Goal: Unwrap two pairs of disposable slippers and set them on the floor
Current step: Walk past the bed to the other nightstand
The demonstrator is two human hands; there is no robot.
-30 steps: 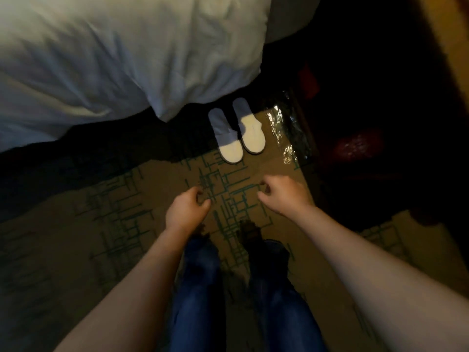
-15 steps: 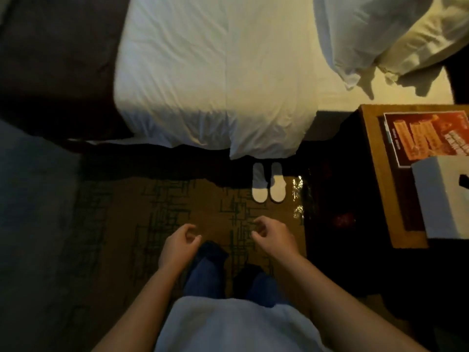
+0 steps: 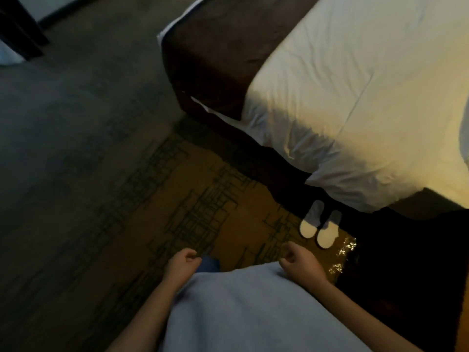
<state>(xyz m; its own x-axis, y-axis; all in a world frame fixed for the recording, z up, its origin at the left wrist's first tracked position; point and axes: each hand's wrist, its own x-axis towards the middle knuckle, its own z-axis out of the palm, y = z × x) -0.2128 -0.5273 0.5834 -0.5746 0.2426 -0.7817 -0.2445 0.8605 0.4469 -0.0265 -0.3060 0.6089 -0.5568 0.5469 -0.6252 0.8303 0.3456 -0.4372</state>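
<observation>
One slipper pair [image 3: 319, 228] sits on the floor [image 3: 101, 199] by the bed [image 3: 355, 97]; both hands, left [image 3: 183, 265] and right [image 3: 299, 262], loosely curled, empty. We judge second pair next.

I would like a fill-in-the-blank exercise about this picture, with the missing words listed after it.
1. The pair of white slippers stands on the ____, close to the bed.
2. The number of slipper pairs in view is ____.
3. The left hand and the right hand hold ____.
4. The shiny plastic wrapper lies on the floor, to the ____ of the slippers in the picture.

Missing words: floor; one; nothing; right
</observation>
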